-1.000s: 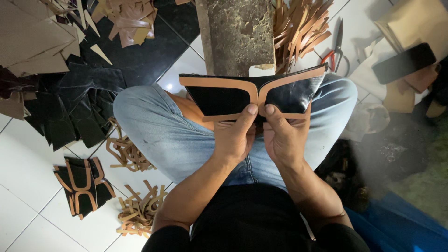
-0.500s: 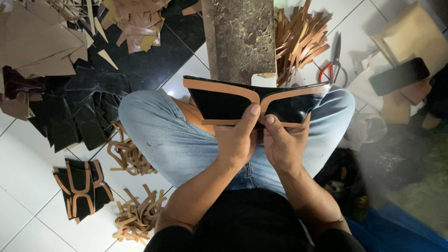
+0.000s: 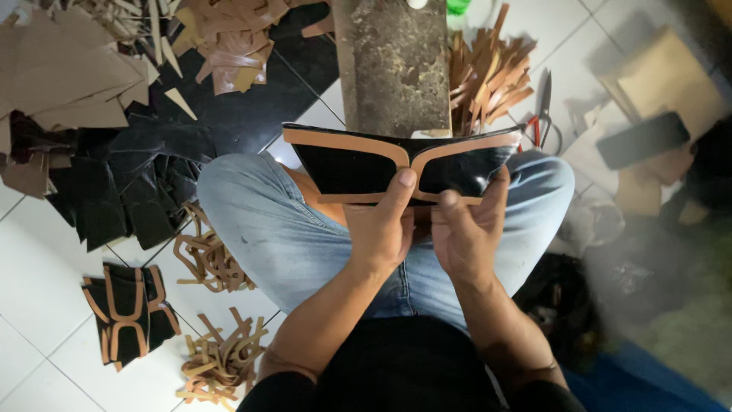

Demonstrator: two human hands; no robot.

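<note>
A person sits cross-legged on a white tiled floor point(image 3: 46, 305) in blue jeans, and both hands hold one black leather piece point(image 3: 343, 169) edged with tan strips above the lap. The left hand point(image 3: 381, 229) is clamped on the lower edge of the piece near its middle, thumb pressed flat on the tan trim where the two curved bands meet. The right hand point(image 3: 467, 233) is closed on the same edge just beside it, thumb on top and fingers wrapped behind the right half. The two hands are nearly touching. The piece is held roughly level, its shiny black face turned up towards the camera, and its far edge lies close to a worn grey block point(image 3: 393, 65) that stands on the floor ahead of the knees.

To the left of the person's thigh lies a stack of finished black-and-tan pieces point(image 3: 126, 311), with loose tan strip offcuts point(image 3: 217, 366) near it. A heap of black leather cut-outs point(image 3: 122, 191) lies further up the floor, beside brown sheets point(image 3: 65, 84). To the right of the block rests a bundle of tan strips point(image 3: 488, 76), and red-handled scissors point(image 3: 543, 114) lie just beside them.
</note>
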